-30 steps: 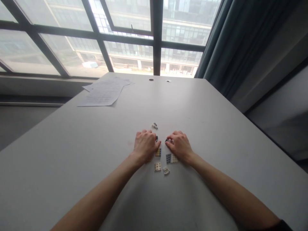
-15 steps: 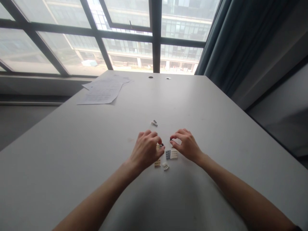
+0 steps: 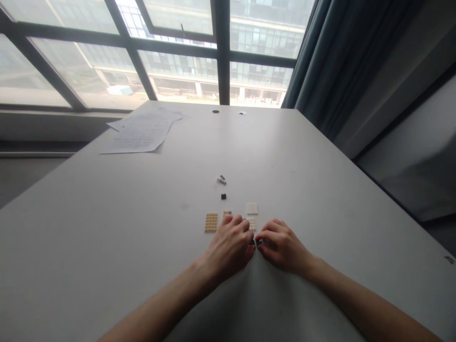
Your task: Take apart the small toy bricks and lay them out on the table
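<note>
My left hand [image 3: 233,244] and my right hand [image 3: 283,244] meet low over the table, fingertips almost touching. Pinched between them is a small dark toy building piece [image 3: 258,242] with a whitish sliver beside it; the fingers cover most of it. Just beyond my hands lie a white studded plate [image 3: 252,223], partly covered by my left hand, and a smooth white square tile [image 3: 251,208]. To the left is a tan studded plate [image 3: 211,222]. Another tan piece [image 3: 227,213] shows partly behind my left knuckles. A small black brick [image 3: 223,196] sits apart, farther off.
Beyond the black brick lie a few tiny grey and white pieces [image 3: 221,180]. Printed paper sheets [image 3: 138,135] overlap at the white table's [image 3: 313,180] far left. Two round holes are near its far edge, below the window. A dark curtain [image 3: 331,71] hangs on the right.
My hands have come together and nearer to me, now working on one dark piece. A black brick now rests alone beyond them. The tan plate and white tile have come into view.
</note>
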`<state>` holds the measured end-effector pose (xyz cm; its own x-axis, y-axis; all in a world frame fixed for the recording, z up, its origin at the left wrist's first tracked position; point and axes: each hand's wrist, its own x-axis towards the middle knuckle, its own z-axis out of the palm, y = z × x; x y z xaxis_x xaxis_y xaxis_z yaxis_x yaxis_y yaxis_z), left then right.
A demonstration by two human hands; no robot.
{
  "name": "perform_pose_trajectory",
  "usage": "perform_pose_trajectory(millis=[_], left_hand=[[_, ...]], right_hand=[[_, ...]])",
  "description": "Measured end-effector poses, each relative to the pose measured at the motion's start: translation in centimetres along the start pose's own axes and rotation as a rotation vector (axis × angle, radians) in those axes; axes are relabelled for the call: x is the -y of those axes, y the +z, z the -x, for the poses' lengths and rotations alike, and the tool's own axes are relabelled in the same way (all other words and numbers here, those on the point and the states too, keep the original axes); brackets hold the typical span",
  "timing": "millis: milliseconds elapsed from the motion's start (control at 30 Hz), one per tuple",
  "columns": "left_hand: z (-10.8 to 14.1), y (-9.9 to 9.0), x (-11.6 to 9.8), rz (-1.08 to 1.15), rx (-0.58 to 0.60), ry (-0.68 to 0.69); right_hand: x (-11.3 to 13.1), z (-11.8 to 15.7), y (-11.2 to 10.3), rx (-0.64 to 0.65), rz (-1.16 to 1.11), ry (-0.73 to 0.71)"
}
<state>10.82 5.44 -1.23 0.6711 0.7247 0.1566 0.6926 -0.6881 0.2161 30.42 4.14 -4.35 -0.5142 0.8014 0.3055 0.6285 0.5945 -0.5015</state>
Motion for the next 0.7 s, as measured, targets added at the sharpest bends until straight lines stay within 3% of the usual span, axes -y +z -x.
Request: perform_pose_trajectory(millis=[400, 533, 700], left_hand=[[0.0, 0.4, 0.6, 0.013, -0.006, 0.028], [0.7, -1.0, 1.6, 0.053, -0.097, -0.017], [3.1, -2.8, 4.8, 0.076, -0.256, -0.152]], right_hand=[[0.2, 0.1, -0.1, -0.012, -0.012, 0.011], [0.2, 0.2, -0.2, -0.039, -0.023, 0.013], [0.1, 0.1, -0.4, -0.074, -0.021, -0.012]])
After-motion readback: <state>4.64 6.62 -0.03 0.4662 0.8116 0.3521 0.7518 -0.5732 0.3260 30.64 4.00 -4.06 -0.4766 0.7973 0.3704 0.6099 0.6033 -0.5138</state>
